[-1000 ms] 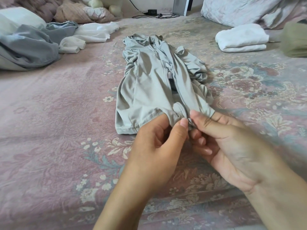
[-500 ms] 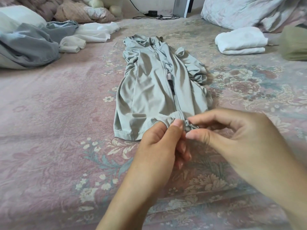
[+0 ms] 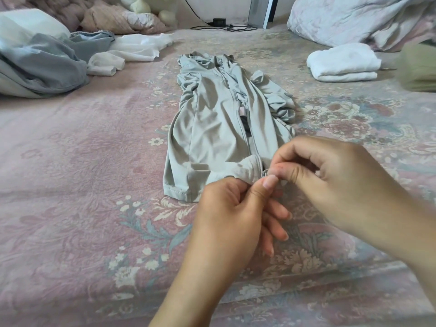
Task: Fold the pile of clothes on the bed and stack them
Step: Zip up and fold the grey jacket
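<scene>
Head view: a pale grey-green zip-front garment lay lengthwise at the middle of the bed, which was covered by a pink floral spread; the collar end pointed away, the hem lay nearest the person, and the front opening was partly parted, showing a dark label inside. The left hand pinched the bunched hem fabric between thumb and curled fingers, just left of the zip's lower end. The right hand, fingers curled, pinched at the small metal zip piece at the hem, touching the left thumb. A heap of unfolded clothes, grey, blue and white, lay at far left, well apart from the garment. A folded white item rested at far right, with a blurred olive-green item just beside it at the frame edge. Pillows, a cream plush toy and a black cable with plug lay along the far edge.
</scene>
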A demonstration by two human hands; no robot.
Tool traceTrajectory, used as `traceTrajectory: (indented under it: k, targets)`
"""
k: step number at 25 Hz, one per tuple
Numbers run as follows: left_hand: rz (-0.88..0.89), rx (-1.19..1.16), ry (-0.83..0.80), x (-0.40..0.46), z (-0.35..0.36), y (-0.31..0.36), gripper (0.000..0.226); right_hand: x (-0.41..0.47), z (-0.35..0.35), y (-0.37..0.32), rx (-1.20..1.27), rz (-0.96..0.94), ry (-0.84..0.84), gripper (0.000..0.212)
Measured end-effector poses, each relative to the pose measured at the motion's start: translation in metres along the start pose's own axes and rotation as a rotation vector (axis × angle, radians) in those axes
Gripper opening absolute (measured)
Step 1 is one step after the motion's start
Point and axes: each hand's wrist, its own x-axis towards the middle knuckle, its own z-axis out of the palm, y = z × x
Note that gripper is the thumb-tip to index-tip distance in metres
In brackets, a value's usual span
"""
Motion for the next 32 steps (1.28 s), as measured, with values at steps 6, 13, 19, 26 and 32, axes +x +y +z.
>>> traceTrajectory:
  k: [6,13,19,26,32]
  targets:
    - [-0.075,-0.087,0.073,0.001,0.005,-0.001,0.032,0.026,0.003,0.001,-0.303,-0.165,-0.165,0.012]
    - [-0.082,-0.198,0.22,-0.011,0.016,-0.003,0.034,0.029,0.006,-0.013,0.206,0.144,-0.453,0.021]
    - [-0.064,-0.12,0.255,-0.01,0.019,-0.004,0.046,0.036,0.003,-0.012,0.05,-0.037,-0.48,0.027]
    - [-0.069,-0.204,0.017,-0.029,0.029,-0.011,0.047,0.077,-0.032,0.026,-0.264,-0.182,-0.28,0.015]
    - [0.438,0.622,-0.12,-0.015,-0.014,0.02,0.063,0.09,-0.022,0.038,-0.284,-0.211,-0.408,0.003]
